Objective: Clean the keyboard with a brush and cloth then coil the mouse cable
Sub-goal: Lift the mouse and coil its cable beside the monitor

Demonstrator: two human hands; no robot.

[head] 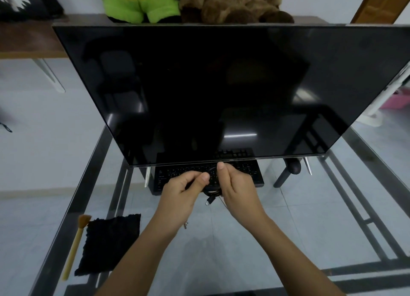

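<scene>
Lying at the lower left of the frame on the glass table point(244, 240): a brush point(75, 244) with a pale yellow handle and tan bristles pointing toward the top, just beside the left edge of a black cloth point(109, 244) spread flat.

Reaching up from the bottom centre, left hand point(184, 190) closing thumb and forefinger in a narrow pinch on the left side of a black cable point(211, 190), the other fingers curling under. Hanging just below the two hands, a small black plug point(209, 200) at the cable's end. Looping between the hands in a small coil, the cable passing in front of the keys.

Sitting behind the hands at the centre of the frame, a black keyboard point(248, 173), partly tucked under the lower edge of a large dark monitor point(221, 91) filling the middle of the frame.

Coming in from the lower right, right hand point(236, 189) gripping the right side of the coil, thumb raised and pressing toward the forefinger, remaining fingers folding in around the loops.

Resting along the top edge behind the monitor, a green plush toy point(137, 2) and, to its right, a brown plush toy point(233, 4).
</scene>
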